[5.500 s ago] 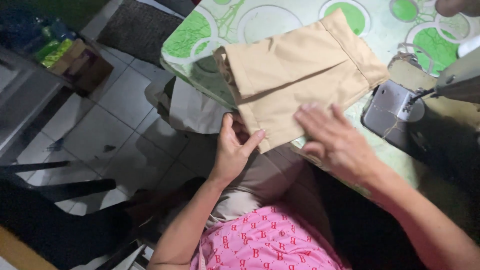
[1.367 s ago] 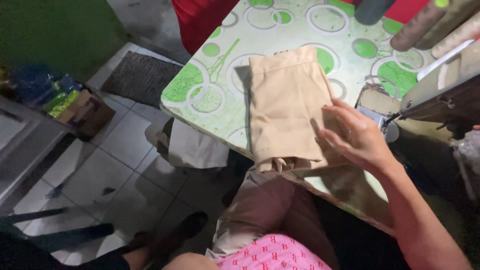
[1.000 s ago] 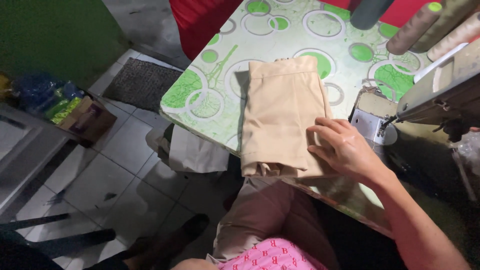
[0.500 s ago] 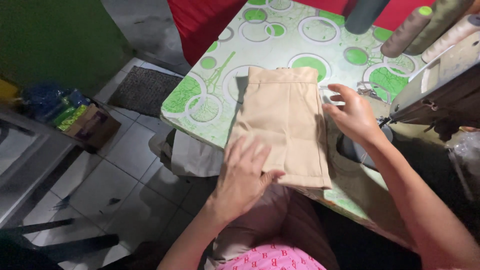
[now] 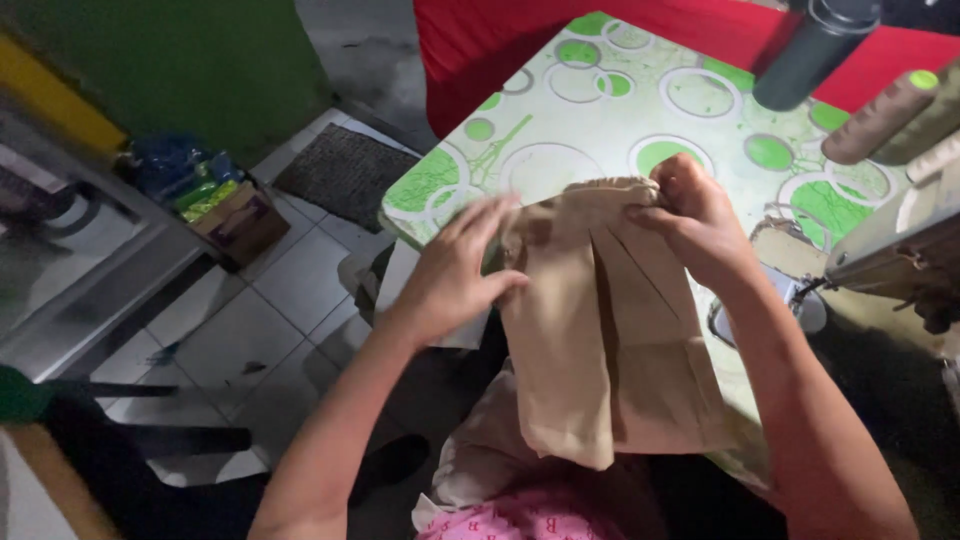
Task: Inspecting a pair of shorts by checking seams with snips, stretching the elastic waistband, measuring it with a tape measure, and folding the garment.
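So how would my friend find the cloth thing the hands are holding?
Look for the green and white table with circle patterns. At its near edge, the left hand and right hand grip the top of a beige folded garment that hangs down toward the lap. It is the only plain tan cloth there.

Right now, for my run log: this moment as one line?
left hand: grips folded beige fabric garment | right hand: grips garment top | green circle-patterned table
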